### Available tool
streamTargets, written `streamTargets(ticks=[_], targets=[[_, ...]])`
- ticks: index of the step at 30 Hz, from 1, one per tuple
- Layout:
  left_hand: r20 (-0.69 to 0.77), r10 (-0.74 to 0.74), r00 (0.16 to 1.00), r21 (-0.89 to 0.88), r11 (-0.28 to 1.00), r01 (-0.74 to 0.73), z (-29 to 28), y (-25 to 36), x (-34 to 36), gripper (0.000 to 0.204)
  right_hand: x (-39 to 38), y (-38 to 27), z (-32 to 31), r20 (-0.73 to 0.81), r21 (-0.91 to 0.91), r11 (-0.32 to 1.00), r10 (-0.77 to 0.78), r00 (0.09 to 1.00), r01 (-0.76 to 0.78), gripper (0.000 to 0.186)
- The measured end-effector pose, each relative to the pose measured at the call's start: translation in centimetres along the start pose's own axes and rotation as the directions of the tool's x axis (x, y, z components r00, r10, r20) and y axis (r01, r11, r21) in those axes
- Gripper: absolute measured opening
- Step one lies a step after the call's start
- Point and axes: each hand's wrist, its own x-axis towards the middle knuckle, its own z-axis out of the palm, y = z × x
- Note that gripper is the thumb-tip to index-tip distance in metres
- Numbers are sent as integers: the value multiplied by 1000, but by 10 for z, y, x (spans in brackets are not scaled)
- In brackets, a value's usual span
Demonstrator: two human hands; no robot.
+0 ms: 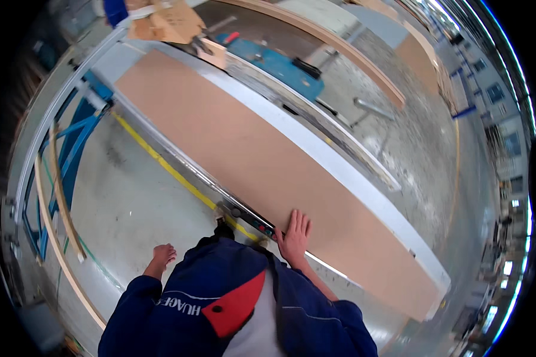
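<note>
A long brown board lies flat on a long white-edged machine table that crosses the view from upper left to lower right. My right hand rests on the board's near edge, fingers stretched out and palm down, gripping nothing. Right beside it, a dark control strip with red and green buttons runs along the table's near side. My left hand hangs over the floor to the left, away from the board. Its fingers are curled in, and nothing shows in them.
A blue frame stands at the left with long wooden strips leaning by it. Beyond the table are a blue surface with tools, a metal rail and a long brown strip. A yellow line marks the floor.
</note>
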Motion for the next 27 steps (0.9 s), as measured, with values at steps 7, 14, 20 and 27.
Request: streamTargets(ticks=[7,14,20,27], targets=[[104,242,965,26,969,-246,5,10,52,20,0,13,38,-15,12,997,77,997,-77,88],[-135,623,770,42,780,-624,106,107,-5,16,10,19,46,8,27,1000,6,1000,-7,91],[-165,971,171,335,218,-917,167,204,-34,25,-10,35,55,7,13,993,-121,993,121,91],[-16,998,64,773,53,-633,200,310,-44,57,-35,59,24,97,25,981,-195,976,193,88]])
